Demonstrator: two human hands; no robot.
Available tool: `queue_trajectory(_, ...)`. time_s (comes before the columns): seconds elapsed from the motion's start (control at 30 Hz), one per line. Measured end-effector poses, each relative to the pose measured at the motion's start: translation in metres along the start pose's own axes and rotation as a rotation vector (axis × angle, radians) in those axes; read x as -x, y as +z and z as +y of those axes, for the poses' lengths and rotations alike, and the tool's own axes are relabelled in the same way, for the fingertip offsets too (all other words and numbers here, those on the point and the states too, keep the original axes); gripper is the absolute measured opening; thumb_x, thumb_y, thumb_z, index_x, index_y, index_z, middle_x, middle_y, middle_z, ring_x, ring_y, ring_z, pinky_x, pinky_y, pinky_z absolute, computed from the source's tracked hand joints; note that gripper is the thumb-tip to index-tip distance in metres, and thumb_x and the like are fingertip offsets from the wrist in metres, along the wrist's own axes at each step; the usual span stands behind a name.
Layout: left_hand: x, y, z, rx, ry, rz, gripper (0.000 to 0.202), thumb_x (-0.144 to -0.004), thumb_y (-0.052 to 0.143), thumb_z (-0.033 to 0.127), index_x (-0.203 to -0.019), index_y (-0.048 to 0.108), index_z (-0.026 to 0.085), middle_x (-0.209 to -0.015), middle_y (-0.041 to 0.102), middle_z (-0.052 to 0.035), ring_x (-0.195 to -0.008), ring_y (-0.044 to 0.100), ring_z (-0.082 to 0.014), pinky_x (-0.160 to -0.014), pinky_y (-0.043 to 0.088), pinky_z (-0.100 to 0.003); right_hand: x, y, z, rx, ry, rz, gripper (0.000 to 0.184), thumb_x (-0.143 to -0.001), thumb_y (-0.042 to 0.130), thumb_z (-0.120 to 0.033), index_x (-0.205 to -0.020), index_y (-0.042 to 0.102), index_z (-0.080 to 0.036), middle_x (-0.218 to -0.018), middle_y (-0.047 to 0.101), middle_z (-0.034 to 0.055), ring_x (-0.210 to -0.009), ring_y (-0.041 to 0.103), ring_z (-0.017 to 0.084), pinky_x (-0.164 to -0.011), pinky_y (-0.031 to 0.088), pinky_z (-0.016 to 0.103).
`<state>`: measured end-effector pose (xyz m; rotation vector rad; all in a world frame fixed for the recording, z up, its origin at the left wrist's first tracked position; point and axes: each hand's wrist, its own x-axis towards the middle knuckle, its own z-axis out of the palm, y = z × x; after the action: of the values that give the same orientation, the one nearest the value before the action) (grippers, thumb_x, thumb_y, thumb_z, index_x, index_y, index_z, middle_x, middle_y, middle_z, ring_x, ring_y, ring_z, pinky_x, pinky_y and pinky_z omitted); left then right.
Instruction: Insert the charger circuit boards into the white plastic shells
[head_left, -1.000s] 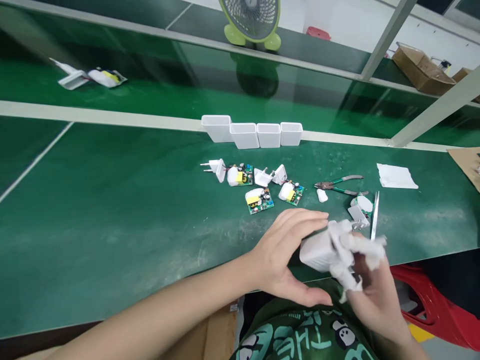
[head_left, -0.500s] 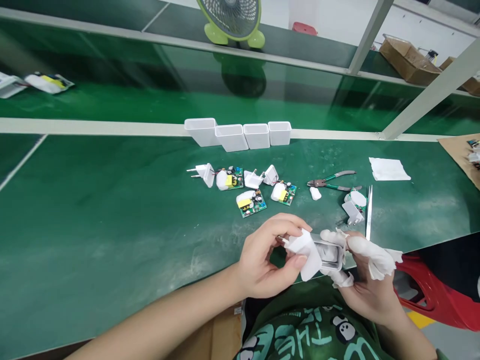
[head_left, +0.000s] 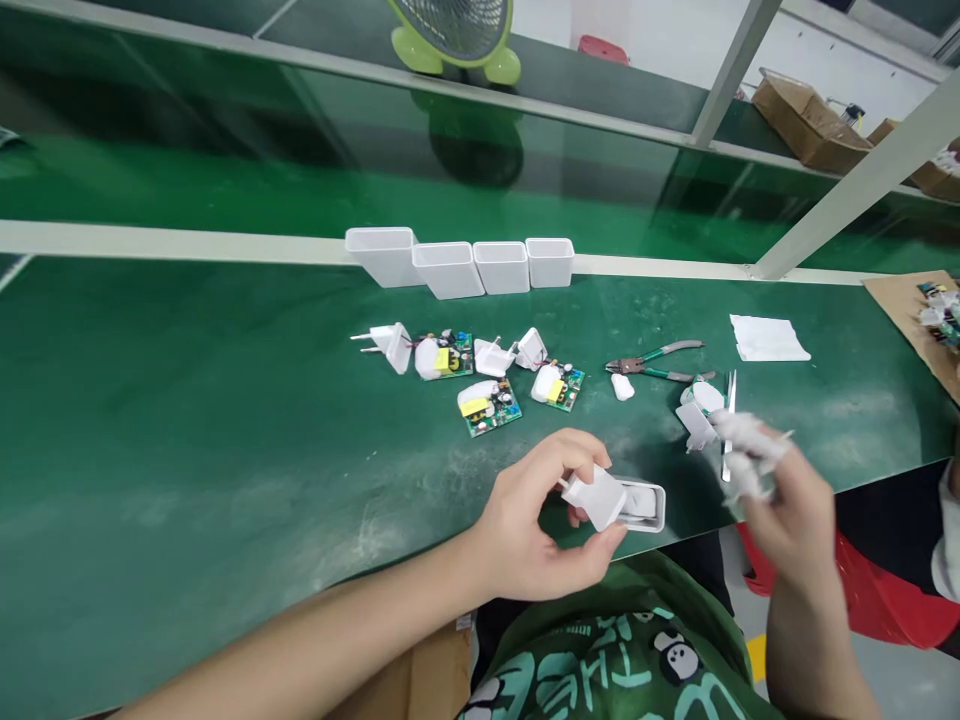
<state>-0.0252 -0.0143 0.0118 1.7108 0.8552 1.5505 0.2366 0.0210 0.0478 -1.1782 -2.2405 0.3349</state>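
Note:
My left hand (head_left: 555,515) grips a white plug cap (head_left: 598,497) between thumb and fingers. Beside the cap, a white charger case (head_left: 649,505) shows its open end with white material inside. Blurred by motion, my right hand (head_left: 787,500) has white wraps on its fingertips and reaches over metal tweezers (head_left: 731,395) lying on the bench. Whether its fingers touch the tweezers I cannot tell. Left of them lies a round circuit board with a white plug part (head_left: 697,425).
On the green bench (head_left: 225,450) lie several circuit boards (head_left: 489,405) with plug parts, pliers (head_left: 649,362), a small white lump (head_left: 622,387) and a white paper (head_left: 769,338). White cases (head_left: 501,267) line the rail behind. Cardboard (head_left: 919,320) lies at the right; a fan (head_left: 457,40) stands above.
My right hand has let go of the charger case and moved right to the tweezers. My left hand keeps the plug cap. The view has shifted slightly.

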Motion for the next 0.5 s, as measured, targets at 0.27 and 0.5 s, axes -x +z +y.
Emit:
queue_trajectory(0.27, -0.001, 0.002, 0.002, -0.006, 0.052, 0.077, 0.027, -0.080, 0.066, 0.028, -0.092, 0.044, 0.019, -0.089, 0.056, -0.0079, -0.070, 0.054, -0.0144, -0.052, 0.043, -0.022, -0.003, -0.027, 0.071, 0.472, -0.319, -0.255, 0.028, -0.090, 0.042, 0.000, -0.102, 0.061, -0.016, -0.099, 0.066, 0.0100, -0.091, 0.061, 0.025, -0.070, 0.052, 0.034)
queue_trajectory(0.5, 0.001, 0.002, 0.004, -0.028, 0.081, 0.124, 0.029, -0.081, 0.067, 0.035, -0.091, 0.046, 0.019, -0.088, 0.056, -0.0075, -0.074, 0.055, -0.0170, -0.057, 0.043, -0.025, 0.000, -0.033, 0.074, 0.551, -0.453, -0.303, 0.023, -0.093, 0.041, -0.002, -0.098, 0.060, -0.015, -0.110, 0.066, 0.0144, -0.093, 0.064, 0.026, -0.071, 0.052, 0.036)
